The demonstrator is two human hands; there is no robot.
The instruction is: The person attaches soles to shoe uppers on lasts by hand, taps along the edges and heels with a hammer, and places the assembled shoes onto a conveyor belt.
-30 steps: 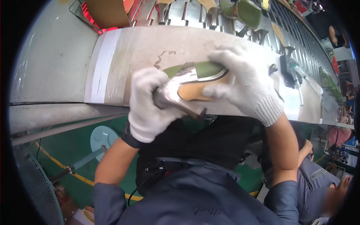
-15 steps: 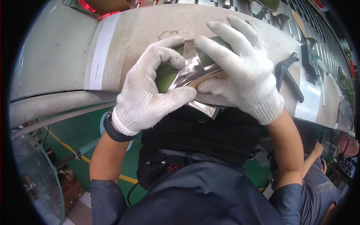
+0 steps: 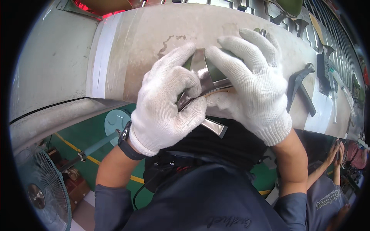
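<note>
Both hands, in white knit gloves, are closed about a shoe that lies between them, so neither is nearer to it than the other. The left hand (image 3: 163, 102) is bent inward, its thumb and curled forefinger pinching the edge of the shoe's shiny metallic strap (image 3: 199, 63). The right hand (image 3: 252, 84) is wider, its fingers slightly spread and arched over the far side, its thumb along the tan insole (image 3: 221, 92); it seems to grip the shoe too, though the fingertips' hold is partly hidden. The shoe's long axis appears to run across the person's front, from hand to hand, slanting up a little to the right, while its glossy heel (image 3: 216, 128) sticks out below the gloves toward the lap. Green patches show on either side of the strap. All this is over the near edge of the pale surface (image 3: 142, 57); whether the shoe rests on it, I cannot tell. To the right lie dark pliers (image 3: 296, 86), apart from the right hand, and beyond them a dark brush-like block (image 3: 323, 73). More shoes (image 3: 290, 7) stand along the far side. A fan (image 3: 48, 192) is at lower left; a co-worker (image 3: 325, 192) is at lower right.
</note>
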